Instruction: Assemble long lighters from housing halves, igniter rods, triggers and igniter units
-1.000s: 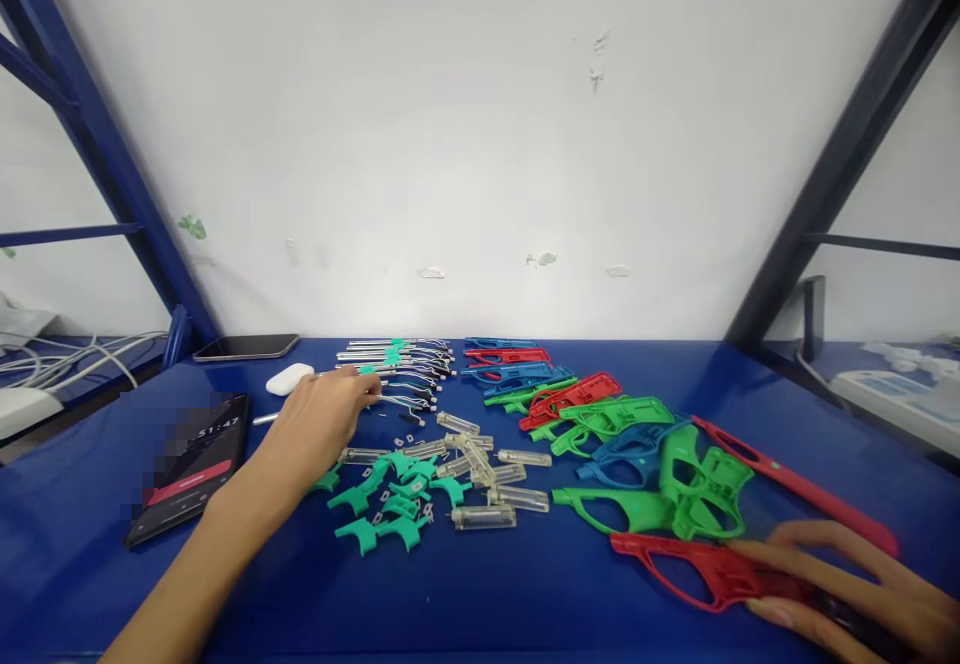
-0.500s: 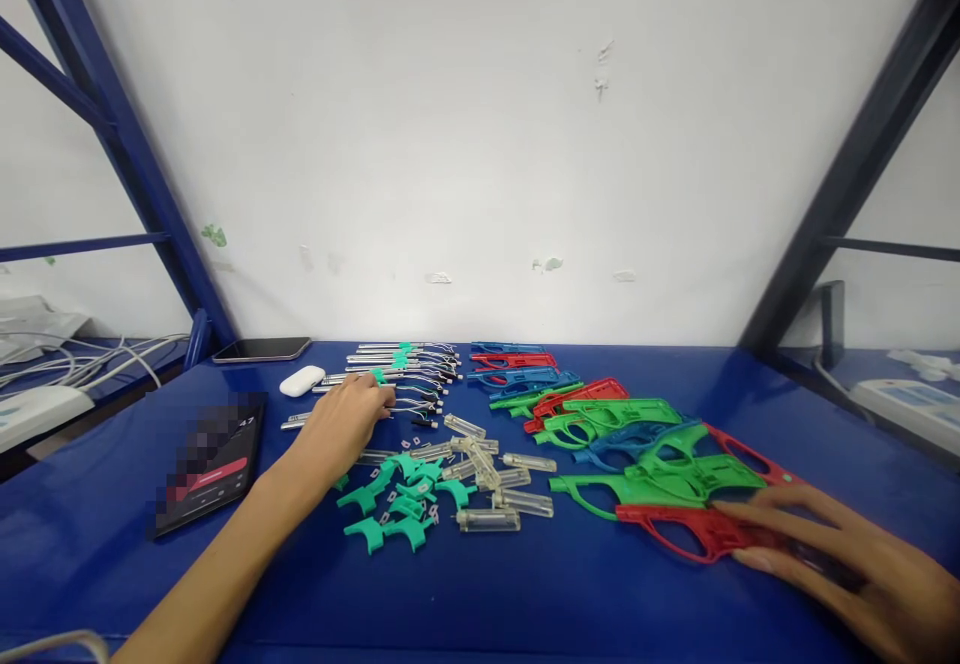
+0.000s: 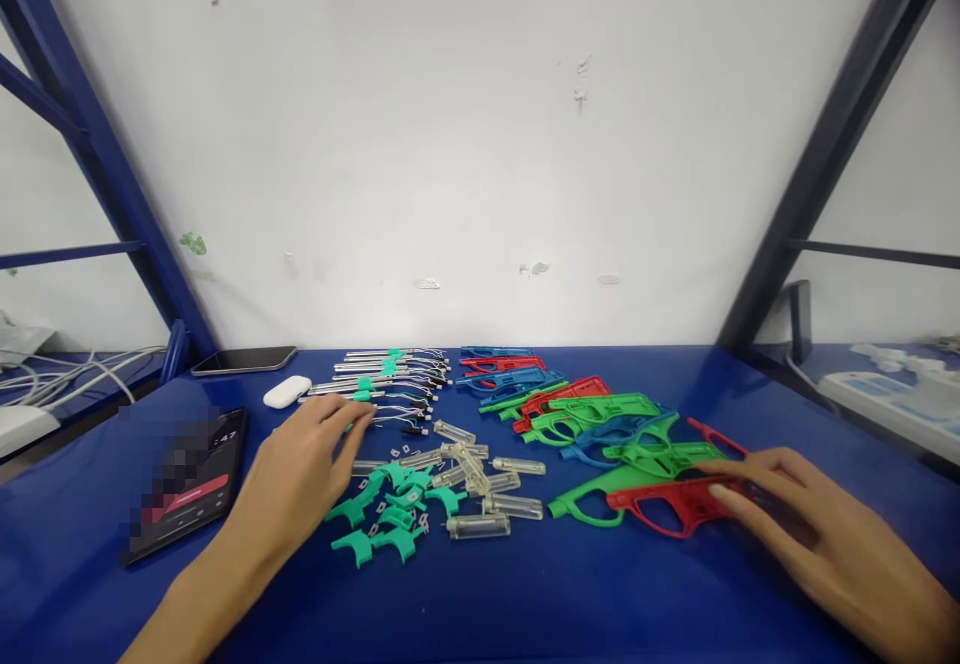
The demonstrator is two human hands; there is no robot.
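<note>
My left hand (image 3: 307, 454) is at the near end of a row of thin silver rods with wires (image 3: 367, 366). Its thumb and fingers close around one wired rod, mostly hidden beneath them. Several rods carry green clips. Below the hand lie loose teal curved plastic pieces (image 3: 397, 541) and clear plastic tubes (image 3: 480, 526). At the right, my right hand (image 3: 802, 514) grips the back end of a red toy gun shell (image 3: 667, 507), thumb on the near side, fingers over the far side. Green toy gun shells (image 3: 592, 499) lie against it.
More blue and red toy gun shells (image 3: 555, 399) stretch toward the wall. At the left are a phone with a lit screen (image 3: 187, 494), a white earbud case (image 3: 286, 391) and a dark phone (image 3: 244, 360). Blue metal posts (image 3: 112, 184) frame the blue table (image 3: 465, 604).
The view has shifted slightly. My right hand has moved the red shell a little away from me, up against the green ones. My left hand stays by the rods, its thumb now showing.
</note>
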